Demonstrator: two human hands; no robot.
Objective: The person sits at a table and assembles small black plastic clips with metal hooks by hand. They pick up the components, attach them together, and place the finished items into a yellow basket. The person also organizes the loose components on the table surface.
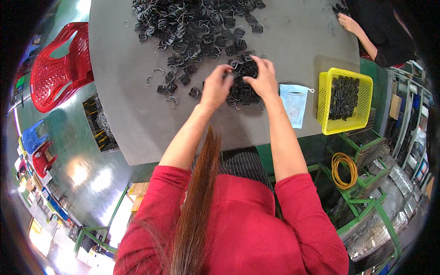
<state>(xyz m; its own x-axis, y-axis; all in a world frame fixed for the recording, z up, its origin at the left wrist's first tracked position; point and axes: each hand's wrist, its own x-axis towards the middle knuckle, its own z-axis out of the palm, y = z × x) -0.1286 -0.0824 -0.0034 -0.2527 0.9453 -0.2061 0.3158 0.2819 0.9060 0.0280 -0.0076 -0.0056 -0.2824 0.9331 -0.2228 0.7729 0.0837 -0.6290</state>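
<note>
Small black plastic buckles (243,94), some with thin bent metal wires, form a small heap on the grey tabletop in front of me. At the heap's left edge is my left hand (216,88), a little blurred, its thumb and fingers parted. My right hand (263,80) curves round the right side of the same heap with thumb and fingers spread. Whether either palm touches single pieces is hidden. Farther off spreads a much larger pile of black buckles (183,27). A few loose wire hooks (158,70) lie left of the heap.
Right of my hand a light-blue pouch (293,103) lies flat near the table's front edge. Beyond it stands a yellow basket (323,101) holding black pieces. At the far right another person's hand (350,24) reaches over the table. A red chair (59,68) stands on the left.
</note>
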